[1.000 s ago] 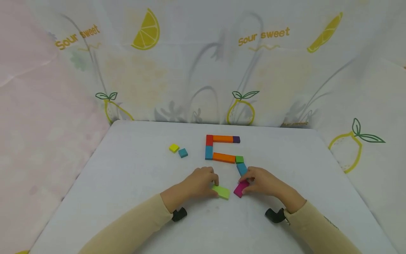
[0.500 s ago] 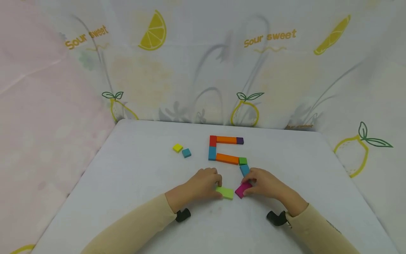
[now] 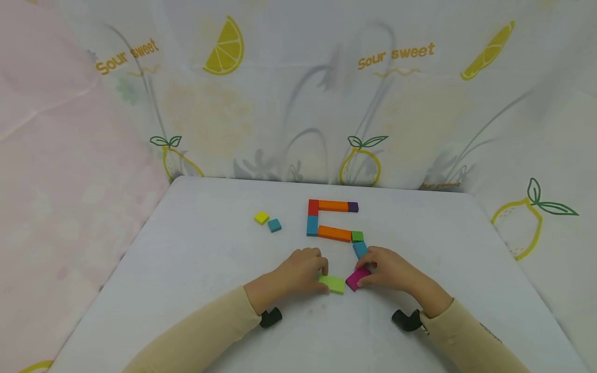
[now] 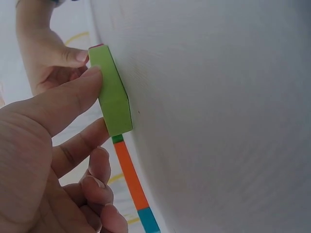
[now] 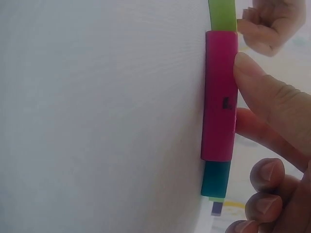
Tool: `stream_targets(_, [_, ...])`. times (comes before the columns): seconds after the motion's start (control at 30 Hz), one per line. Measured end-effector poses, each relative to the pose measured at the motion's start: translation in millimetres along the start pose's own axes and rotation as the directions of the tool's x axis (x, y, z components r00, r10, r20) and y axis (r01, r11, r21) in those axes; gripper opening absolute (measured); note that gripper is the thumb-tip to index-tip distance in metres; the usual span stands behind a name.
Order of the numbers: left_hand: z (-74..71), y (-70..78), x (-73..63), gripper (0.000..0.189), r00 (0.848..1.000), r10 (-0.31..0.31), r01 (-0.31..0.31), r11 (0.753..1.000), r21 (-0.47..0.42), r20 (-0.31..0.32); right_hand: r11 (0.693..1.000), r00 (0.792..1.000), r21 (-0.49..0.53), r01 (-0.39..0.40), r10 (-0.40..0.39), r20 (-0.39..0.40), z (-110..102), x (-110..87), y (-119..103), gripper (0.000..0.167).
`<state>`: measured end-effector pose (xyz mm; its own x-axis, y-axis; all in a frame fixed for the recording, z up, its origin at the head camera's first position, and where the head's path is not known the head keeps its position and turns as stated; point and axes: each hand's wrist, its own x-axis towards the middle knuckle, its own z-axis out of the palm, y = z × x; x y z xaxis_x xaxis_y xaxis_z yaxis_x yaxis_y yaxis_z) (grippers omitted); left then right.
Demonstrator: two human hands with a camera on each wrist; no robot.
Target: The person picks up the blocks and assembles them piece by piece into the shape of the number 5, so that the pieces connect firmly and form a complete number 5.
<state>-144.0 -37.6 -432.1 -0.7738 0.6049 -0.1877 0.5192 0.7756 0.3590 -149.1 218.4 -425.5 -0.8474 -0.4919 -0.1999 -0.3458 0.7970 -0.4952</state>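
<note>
My left hand (image 3: 300,272) pinches a light green block (image 3: 333,284) between thumb and forefinger; the left wrist view shows the thumb along one side of that block (image 4: 112,97). Just to its right, my right hand (image 3: 391,268) grips a magenta block (image 3: 357,278) by thumb and index finger. In the right wrist view the magenta block (image 5: 219,97) lines up between the light green block (image 5: 223,14) and a blue block (image 5: 216,178). That blue block (image 3: 360,249) lies beyond the right fingers, partly covered by them.
A row of blocks bends away behind the hands: green (image 3: 357,236), orange (image 3: 334,233), blue (image 3: 312,226), red (image 3: 313,207), another orange (image 3: 333,205) and purple (image 3: 353,207). Loose yellow (image 3: 261,217) and teal (image 3: 274,225) squares lie left on the white table (image 3: 196,248).
My left hand has slid the light green block slightly rightward, nearer the magenta block. My right hand keeps its grip with hardly any motion. The head view has shifted a little.
</note>
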Motion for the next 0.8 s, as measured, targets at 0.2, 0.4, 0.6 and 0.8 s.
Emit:
stream_targets(0.2, [-1.0, 0.9, -0.2, 0.031, 1.0, 0.004, -0.004, 1.0, -0.001, -0.005, 1.0, 1.0, -0.007, -0.019, 0.019, 0.001, -0.6, 0.1, -2.1, 0.032])
stream_targets(0.4, [-0.4, 0.8, -0.1, 0.031, 1.0, 0.007, -0.007, 1.0, -0.004, -0.007, 1.0, 1.0, -0.002, -0.028, 0.028, -0.001, 0.0, 0.6, -2.9, 0.032])
stream_targets(0.6, [-2.0, 1.2, -1.0, 0.031, 1.0, 0.002, -0.002, 1.0, -0.006, -0.008, 0.999, 0.999, -0.001, -0.046, 0.046, -0.004, -0.7, 1.1, -2.6, 0.031])
stream_targets(0.8, [-3.9, 2.8, -1.8, 0.03, 1.0, 0.001, -0.001, 1.0, -0.002, -0.01, 0.998, 0.998, 0.007, -0.06, 0.06, -0.003, -0.4, 1.2, 0.7, 0.03])
